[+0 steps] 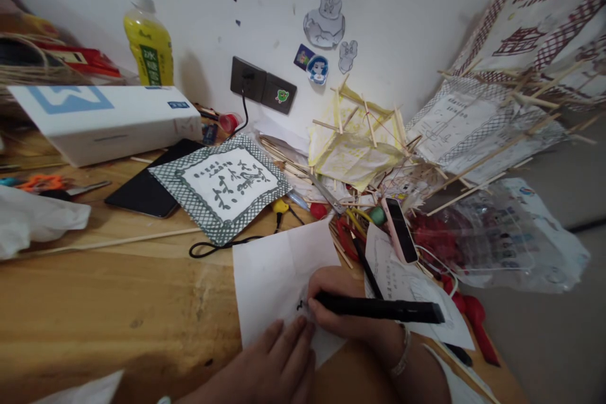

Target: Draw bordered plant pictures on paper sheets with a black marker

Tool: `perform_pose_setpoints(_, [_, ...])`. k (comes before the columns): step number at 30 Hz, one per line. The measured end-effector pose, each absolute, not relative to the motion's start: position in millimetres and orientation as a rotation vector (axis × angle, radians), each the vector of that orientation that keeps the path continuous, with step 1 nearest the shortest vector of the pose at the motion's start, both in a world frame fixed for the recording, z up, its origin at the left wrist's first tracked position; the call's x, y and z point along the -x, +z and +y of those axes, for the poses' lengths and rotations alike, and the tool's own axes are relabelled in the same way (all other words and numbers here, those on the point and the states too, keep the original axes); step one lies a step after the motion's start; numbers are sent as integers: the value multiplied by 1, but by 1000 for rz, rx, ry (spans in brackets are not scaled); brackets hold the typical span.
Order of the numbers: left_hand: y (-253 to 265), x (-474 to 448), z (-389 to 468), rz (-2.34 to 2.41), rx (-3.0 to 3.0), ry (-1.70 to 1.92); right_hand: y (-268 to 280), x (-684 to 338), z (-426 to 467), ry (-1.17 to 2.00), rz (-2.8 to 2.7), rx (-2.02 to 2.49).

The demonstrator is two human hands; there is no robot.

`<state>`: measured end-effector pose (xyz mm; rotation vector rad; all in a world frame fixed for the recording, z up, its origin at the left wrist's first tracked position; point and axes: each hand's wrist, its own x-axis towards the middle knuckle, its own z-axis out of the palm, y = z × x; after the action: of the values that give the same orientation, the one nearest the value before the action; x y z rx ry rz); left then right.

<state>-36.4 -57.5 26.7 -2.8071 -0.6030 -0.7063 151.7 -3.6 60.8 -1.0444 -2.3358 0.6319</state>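
A white sheet of paper lies on the wooden table in front of me, with a short black mark on it. My right hand is closed round a thick black marker, its tip end at the paper and hidden by the fingers. Flat on the lower part of the sheet rests my left hand, fingers stretched out beside the mark. Just beyond the sheet is a drawn card with a green checked border and leafy branches.
A white box, yellow drink bottle and black tablet stand or lie at left. Behind and right are a yellow stick-frame lantern, scissors, a phone, a written sheet and plastic bags.
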Motion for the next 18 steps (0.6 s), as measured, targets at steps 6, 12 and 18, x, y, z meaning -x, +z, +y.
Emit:
perform_pose_setpoints(6, [30, 36, -58, -633, 2806, -729, 65, -150, -4, 642, -2330, 1088])
perform_pose_setpoints(12, [32, 37, -58, -603, 2835, -706, 65, -150, -4, 631, -2327, 1112])
perform_pose_setpoints(18, [30, 36, -57, -624, 2826, -721, 63, -150, -4, 577, -2332, 1162])
